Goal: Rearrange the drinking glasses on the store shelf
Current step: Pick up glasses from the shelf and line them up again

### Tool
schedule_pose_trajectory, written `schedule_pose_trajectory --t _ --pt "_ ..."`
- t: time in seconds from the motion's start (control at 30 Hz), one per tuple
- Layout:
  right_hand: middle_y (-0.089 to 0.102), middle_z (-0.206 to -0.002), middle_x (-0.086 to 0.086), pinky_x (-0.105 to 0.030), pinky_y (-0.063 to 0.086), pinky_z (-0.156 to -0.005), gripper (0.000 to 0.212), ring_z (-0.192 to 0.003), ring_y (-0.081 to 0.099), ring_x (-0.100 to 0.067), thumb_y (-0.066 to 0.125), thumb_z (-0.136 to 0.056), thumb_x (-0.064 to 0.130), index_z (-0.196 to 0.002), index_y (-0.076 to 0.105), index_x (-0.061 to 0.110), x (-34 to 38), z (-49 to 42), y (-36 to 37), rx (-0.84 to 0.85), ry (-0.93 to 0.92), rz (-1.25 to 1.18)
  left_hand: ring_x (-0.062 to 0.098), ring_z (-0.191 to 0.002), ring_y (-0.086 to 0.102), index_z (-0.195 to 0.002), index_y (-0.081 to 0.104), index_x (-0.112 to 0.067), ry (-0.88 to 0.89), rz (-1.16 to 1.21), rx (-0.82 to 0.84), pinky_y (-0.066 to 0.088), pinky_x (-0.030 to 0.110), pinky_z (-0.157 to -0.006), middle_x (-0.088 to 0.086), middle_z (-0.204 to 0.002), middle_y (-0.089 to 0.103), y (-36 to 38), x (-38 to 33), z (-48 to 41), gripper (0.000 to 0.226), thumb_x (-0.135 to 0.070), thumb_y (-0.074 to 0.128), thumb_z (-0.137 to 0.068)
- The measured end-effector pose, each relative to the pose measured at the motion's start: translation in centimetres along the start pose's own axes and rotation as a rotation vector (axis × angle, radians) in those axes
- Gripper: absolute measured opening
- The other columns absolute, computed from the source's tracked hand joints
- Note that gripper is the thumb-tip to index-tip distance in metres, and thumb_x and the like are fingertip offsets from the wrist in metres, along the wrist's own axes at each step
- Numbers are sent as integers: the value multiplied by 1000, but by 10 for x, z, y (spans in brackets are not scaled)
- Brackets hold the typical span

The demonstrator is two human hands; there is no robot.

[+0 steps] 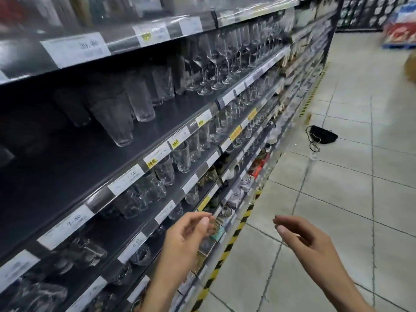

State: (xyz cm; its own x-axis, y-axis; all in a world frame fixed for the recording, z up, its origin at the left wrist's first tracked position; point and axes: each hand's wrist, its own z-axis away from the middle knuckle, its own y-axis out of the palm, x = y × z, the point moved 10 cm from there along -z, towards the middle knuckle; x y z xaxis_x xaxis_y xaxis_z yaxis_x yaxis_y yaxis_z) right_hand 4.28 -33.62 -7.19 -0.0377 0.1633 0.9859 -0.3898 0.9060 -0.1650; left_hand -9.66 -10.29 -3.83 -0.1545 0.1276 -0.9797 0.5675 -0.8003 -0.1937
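Both hands loose-fingered, gripping nothing: our left hand (186, 237) by a lower price rail (132, 246), right hand (308, 239) over the aisle floor (337, 176). Tumblers (119, 119) stand packed close on the dark shelf (67, 165) above; a careless reach likely topples neighbours.

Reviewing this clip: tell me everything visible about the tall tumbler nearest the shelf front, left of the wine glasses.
The tumbler is clear glass, tall, narrowing to a thick base, faintly ribbed; blur hides finer detail. It looks empty and stands base-down on the dark shelf, set back from the price-tag rail. Behind it similar tumblers crowd close; contact is unclear. The left hand and right hand are well below it, holding nothing.
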Motion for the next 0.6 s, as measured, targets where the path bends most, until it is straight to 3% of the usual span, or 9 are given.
schedule_pose_trajectory --t 0.17,0.27,0.4,0.5,0.6 --pt "75 -100 12 -9 51 -78 13 -95 69 -2 70 -89 18 -98 76 24 21 -74 4 129 -19 -1 7 -91 71 -97 73 -29 -19 14 -97 53 19 -66 -10 -97 76 11 -13 -44 15 -24 60 -96" --pt "76 -100 10 -27 53 -85 13 -96 70 -5 69 -88 22 -94 77 30 32 -114 14 173 -3 -42 7 -97 70 -97 74 -28 -2 5 -158 56 29 -84 -11 -99 75 7 -23 -72 15 -21 61 -95" --pt "77 -97 7 -35 54 -88 12 -93 71 -9 70 -87 23 -90 78 31 52 -171 29 212 -14 -81 5 -94 70 -100 74 -25 59 -14 -231 57 27 -84 -10 -97 76 0 -42 -116 15 -21 61 -95" --pt "76 -96 9 -37 55 -90 14 -94 71 -9 68 -79 37 -90 77 34 75 -217 48 263 -75 -56 5 -91 70 -99 74 -26 83 -8 -300 56 22 -83 -11 -95 76 -6 -53 -155 15 -24 60 -94" --pt "76 -97 10 -38 55 -91 12 -96 70 -8 68 -85 34 -93 75 39 97 -269 75 319 -132 -24 4 -96 69 -97 74 -32 93 -5 -365 56 29 -87 -13 -97 75 -16 -59 -197 14 -32 61 -92"
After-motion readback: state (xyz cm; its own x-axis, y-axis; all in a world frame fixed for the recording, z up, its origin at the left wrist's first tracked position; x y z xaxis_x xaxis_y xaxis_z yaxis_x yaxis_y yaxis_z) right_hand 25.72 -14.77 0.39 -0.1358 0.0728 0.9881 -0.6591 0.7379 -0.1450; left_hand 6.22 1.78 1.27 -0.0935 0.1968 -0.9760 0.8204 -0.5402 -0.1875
